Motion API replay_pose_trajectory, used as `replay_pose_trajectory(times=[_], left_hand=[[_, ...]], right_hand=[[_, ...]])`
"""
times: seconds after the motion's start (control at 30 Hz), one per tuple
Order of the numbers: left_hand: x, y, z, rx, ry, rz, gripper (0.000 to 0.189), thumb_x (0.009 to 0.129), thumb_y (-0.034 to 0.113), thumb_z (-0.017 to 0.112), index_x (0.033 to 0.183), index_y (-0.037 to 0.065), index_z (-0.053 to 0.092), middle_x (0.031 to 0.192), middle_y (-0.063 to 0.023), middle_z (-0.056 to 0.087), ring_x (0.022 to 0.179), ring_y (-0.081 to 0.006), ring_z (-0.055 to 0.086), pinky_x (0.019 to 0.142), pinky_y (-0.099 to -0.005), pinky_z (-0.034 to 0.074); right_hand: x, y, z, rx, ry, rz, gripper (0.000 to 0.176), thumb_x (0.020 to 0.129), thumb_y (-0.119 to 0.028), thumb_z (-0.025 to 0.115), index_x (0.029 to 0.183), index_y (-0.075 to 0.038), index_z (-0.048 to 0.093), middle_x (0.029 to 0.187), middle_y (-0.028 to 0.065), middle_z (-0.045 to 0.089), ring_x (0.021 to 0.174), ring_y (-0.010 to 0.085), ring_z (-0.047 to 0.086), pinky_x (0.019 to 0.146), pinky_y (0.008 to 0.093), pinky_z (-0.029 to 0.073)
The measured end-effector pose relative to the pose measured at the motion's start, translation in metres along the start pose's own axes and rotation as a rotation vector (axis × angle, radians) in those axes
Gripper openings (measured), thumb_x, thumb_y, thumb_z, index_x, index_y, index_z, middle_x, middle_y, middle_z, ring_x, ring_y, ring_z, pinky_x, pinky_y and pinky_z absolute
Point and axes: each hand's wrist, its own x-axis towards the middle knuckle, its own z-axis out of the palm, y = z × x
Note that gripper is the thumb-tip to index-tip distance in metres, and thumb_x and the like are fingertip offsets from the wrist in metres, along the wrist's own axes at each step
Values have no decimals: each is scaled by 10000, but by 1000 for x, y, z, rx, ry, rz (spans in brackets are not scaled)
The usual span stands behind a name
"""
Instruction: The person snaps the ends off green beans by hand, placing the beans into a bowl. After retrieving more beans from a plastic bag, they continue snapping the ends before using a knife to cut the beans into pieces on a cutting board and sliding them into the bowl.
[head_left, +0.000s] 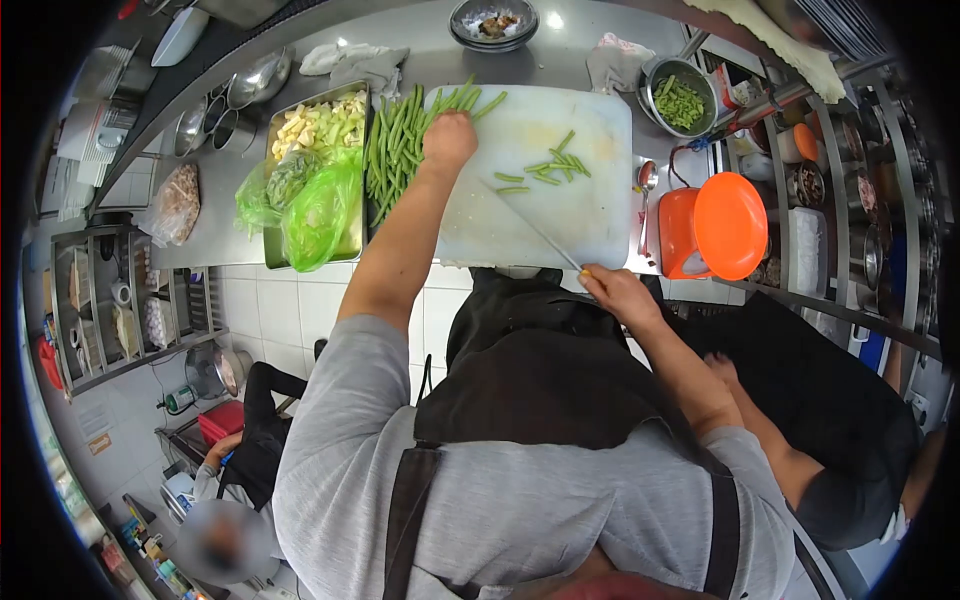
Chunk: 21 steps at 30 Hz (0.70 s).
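Observation:
My left hand (450, 140) is closed over long green beans at the upper left of the white cutting board (600, 215). Several bean ends stick out past its fingers, which are mostly hidden from above. In my right hand (620, 297), at the board's front edge, is the handle of a knife (545, 238). Its blade slants up and left across the board, apart from my left hand. Short cut bean pieces (545, 170) are scattered right of the blade. A pile of whole green beans (392, 150) lies along the board's left side.
Left of the beans, a metal tray holds chopped vegetables (315, 125) and a green plastic bag (322, 215). A bowl of cut beans (680, 102) stands at upper right, above an orange container (728, 228). Stacked bowls (493, 25) stand behind the board. Another person works close on the right.

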Motion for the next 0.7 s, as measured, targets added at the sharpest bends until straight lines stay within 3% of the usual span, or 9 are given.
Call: replay_pose_trajectory(times=[0.03,0.17,0.23,0.33,0.5,0.63,0.7], left_hand=[[11,-10,19,22,5,9,244,826,205,634,1029,85,694,1055,-164,677,950,-366,673,816,-460,558],[3,-4,13,55,65,79,207,819,177,647,997,83,696,1005,-167,683,930,-349,680,783,-438,564],[-18,-4,2,-173,163,107,169,800,136,667,955,71,694,938,-171,685,911,-337,682,766,-424,559],[-64,-7,-2,-357,21,44,154,776,101,686,927,68,692,879,-174,680,874,-342,675,748,-427,550],[-125,8,10,-464,-19,118,154,778,85,687,930,58,689,870,-171,669,821,-358,658,744,-435,541],[-131,28,15,-493,18,144,145,789,61,677,932,38,683,880,-174,658,805,-362,652,752,-433,537],[-131,31,17,-497,28,135,148,788,58,679,934,36,681,885,-174,656,805,-362,652,751,-432,537]], right_hand=[[4,4,5,-21,-3,-30,335,983,-364,522,1061,-56,627,809,237,649,829,444,618,735,500,471],[8,7,8,38,40,30,354,987,-365,503,1074,-47,633,833,245,652,850,445,622,755,500,478],[2,9,5,116,62,101,362,989,-366,496,1085,-45,634,839,246,654,853,444,626,760,496,480],[-3,19,4,176,71,186,378,993,-369,489,1114,-41,633,843,248,656,854,437,633,761,484,482],[-11,13,0,79,200,80,364,987,-347,517,1162,-46,623,814,248,650,834,433,637,736,476,482],[-12,5,-5,3,217,-86,327,979,-312,550,1148,-40,614,820,234,652,819,429,632,694,475,482],[-11,5,-6,-20,158,-40,312,980,-303,550,1132,-38,611,817,234,651,819,428,631,693,482,479]])
